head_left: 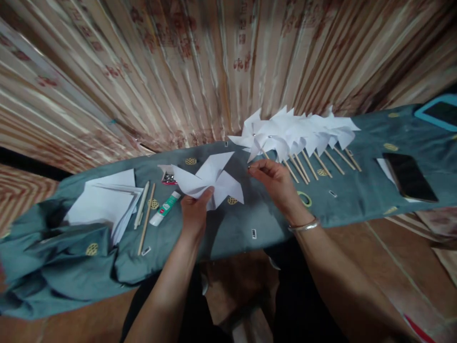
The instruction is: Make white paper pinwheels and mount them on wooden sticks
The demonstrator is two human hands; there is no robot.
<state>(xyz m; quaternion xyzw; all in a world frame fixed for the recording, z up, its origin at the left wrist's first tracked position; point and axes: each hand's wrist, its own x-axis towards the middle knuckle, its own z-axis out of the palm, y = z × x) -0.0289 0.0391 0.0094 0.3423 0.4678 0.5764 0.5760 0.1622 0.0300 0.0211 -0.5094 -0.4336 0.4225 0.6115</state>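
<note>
My left hand (194,209) holds a white paper pinwheel (202,177) above the cloth, thumb pressed near its middle. To the right, my right hand (276,183) pinches a small metal thumbtack (249,167) between thumb and fingertip, apart from the paper. A small open box (169,178) of shiny metal tacks sits just left of the pinwheel. Beside my left hand lie a green and white glue stick (165,208), a bare wooden stick (146,220) and a pale pen (142,205). Behind my right hand, several white pinwheels on sticks (296,131) lie in an overlapping row.
Folded white paper sheets (103,200) lie at the left on the grey-green cloth (232,238). A roll of tape (304,198) is near my right wrist. Farther right are a dark phone (410,176) and a blue-framed tablet (437,112). A patterned curtain (214,71) hangs behind.
</note>
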